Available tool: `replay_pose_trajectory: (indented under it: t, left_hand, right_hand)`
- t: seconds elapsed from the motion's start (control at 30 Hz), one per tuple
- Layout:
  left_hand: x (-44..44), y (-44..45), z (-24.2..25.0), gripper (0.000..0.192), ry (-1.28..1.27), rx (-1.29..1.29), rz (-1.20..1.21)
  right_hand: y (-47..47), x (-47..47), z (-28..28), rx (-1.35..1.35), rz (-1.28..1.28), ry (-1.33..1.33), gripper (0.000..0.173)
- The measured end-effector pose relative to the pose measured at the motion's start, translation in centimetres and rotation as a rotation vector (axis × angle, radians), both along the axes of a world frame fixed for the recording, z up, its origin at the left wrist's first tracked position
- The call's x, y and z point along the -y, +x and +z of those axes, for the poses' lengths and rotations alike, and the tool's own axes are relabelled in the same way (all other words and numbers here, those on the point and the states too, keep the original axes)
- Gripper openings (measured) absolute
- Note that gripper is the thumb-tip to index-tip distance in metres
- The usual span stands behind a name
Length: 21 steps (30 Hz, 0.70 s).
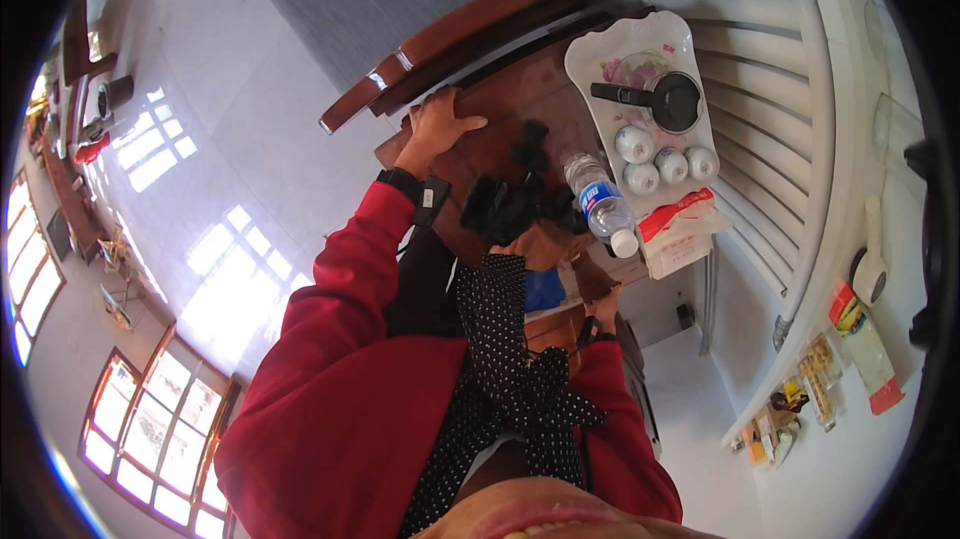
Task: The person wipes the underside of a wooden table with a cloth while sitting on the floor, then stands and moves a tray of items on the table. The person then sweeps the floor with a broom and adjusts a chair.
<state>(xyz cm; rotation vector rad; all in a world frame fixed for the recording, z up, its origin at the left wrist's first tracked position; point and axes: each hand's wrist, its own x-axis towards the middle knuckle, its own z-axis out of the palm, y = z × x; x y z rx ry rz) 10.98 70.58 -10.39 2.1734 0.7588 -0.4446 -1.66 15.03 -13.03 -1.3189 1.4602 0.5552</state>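
Observation:
My left hand lies at the edge of a brown wooden table, thumb spread from the fingers, holding nothing. My right hand is at the side of what looks like an open drawer; its fingertips touch the brown wood, and its grip is partly hidden. A blue item shows inside the drawer. Between the hands, a tangle of black items lies on the table. Beside it a clear plastic bottle with a white cap and blue label lies on its side.
A floral tray holds a small black pan and several upturned white cups. A red and white packet lies beside it. White railings stand to the right, and a wooden seat frame with a grey cushion lies beyond the table.

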Motion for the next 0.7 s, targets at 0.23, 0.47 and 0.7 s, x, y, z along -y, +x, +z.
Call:
replay_pose_trajectory:
  t: [0.23,0.47,0.7]
  left_hand:
    - [0.3,-0.6,-0.2,0.075,0.03,0.015,0.018]
    - [0.6,-0.8,-0.5,0.07,0.048,0.023,0.022]
    - [1.0,-0.9,-1.0,0.075,0.043,-0.019,0.036]
  right_hand:
    - [1.1,-0.2,0.2,-0.1,-0.038,-0.06,0.076]
    - [1.9,1.0,0.6,-0.18,0.069,0.024,0.076]
    - [3.0,0.6,1.3,-0.069,0.075,0.08,0.076]
